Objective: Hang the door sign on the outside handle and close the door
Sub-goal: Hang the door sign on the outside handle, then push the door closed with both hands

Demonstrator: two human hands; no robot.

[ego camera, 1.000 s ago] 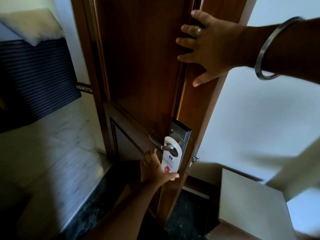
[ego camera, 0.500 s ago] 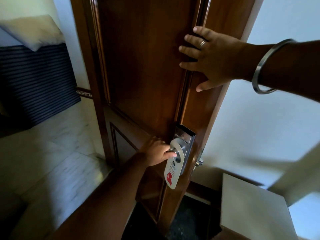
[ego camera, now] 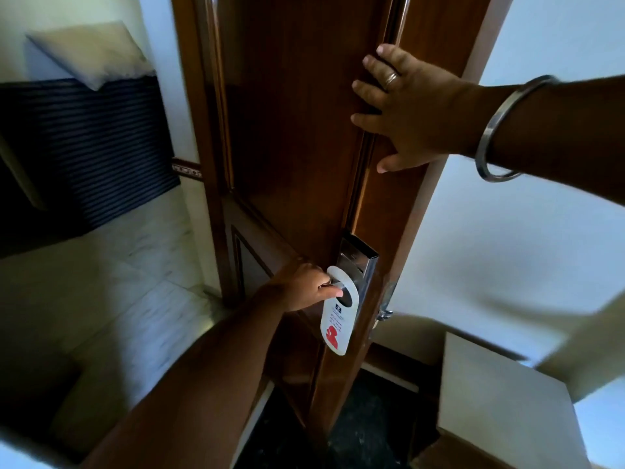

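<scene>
A dark wooden door (ego camera: 291,137) stands ajar in front of me. A white door sign (ego camera: 335,324) with a red figure hangs from the metal lever handle (ego camera: 338,285) below a steel lock plate (ego camera: 356,258). My left hand (ego camera: 301,289) is wrapped around the lever just left of the sign, hiding most of it. My right hand (ego camera: 411,108), with a ring and a steel bangle on the wrist, lies flat with spread fingers against the door near its free edge.
A pale wall (ego camera: 507,214) is right of the door. A cream box-like surface (ego camera: 497,397) sits low at the right. Left of the door lie a marble floor (ego camera: 111,282), a dark striped panel (ego camera: 84,147) and a white cushion (ego camera: 91,52).
My left hand rose from below the sign and closed around the lever handle. My right hand slid a little lower on the door. The sign now hangs free.
</scene>
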